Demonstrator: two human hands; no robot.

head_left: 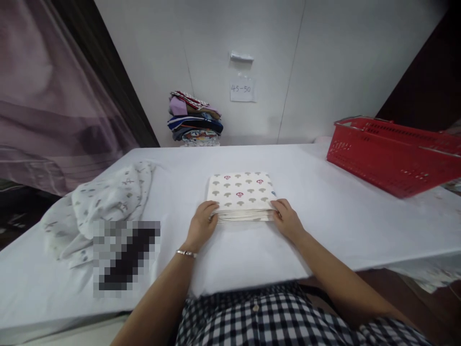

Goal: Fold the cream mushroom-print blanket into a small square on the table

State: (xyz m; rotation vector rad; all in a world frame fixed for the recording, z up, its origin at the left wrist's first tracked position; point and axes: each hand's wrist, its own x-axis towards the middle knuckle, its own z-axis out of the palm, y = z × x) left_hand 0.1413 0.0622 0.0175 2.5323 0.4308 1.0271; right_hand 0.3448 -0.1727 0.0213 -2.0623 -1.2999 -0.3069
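A folded white cloth with a grey and red mushroom print (243, 187) lies flat in the middle of the table, its layers showing along the near edge. My left hand (203, 221) pinches its near left corner, thumb at the edge and fingers on top. At the near right corner, my right hand (287, 218) grips the same cloth in a like way. To the left lies a crumpled white printed cloth (111, 197), apart from both hands.
A pixelated dark item (127, 259) is beside the crumpled cloth. Several folded fabrics are stacked in a pile (195, 120) by the wall. At the right stands a red plastic basket (392, 158). A paper reading 45-50 (243, 90) hangs on the wall; a pink curtain (50, 96) hangs left.
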